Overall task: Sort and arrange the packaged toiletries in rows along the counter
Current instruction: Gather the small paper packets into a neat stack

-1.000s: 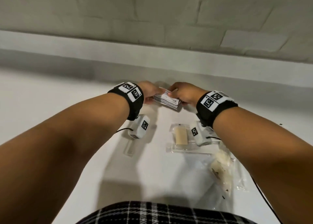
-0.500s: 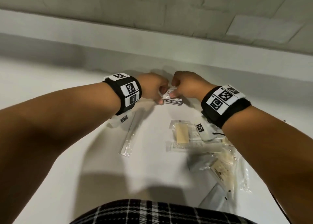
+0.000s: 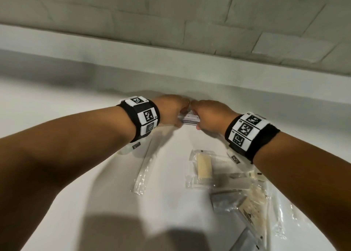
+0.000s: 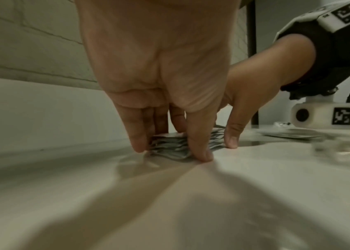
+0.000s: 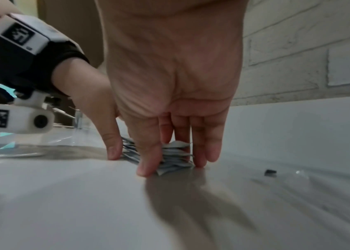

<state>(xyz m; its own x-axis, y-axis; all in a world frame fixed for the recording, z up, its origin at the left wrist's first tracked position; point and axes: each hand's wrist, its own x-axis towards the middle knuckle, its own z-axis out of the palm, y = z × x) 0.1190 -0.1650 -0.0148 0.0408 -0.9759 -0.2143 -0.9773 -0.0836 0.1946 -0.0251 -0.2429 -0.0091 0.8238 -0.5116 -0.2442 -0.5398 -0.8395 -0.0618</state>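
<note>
Head view: left hand [image 3: 171, 110] and right hand [image 3: 210, 115] side by side at the back of the white counter [image 3: 57, 102], fingers pointing down, clamped on opposite ends of a small stack of flat grey sachets [image 3: 190, 118]. Stack resting on the counter. Nearer: clear-wrapped toiletry packets [image 3: 204, 167], loosely piled on the right.

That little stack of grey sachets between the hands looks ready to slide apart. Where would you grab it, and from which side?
Probably by its two short ends, coming down from above. The stack of sachets lies flat on the counter with loose, fanned edges, so squeezing the sides inward keeps it square. The left hand and right hand already bracket it that way, fingertips down on the counter.
</note>
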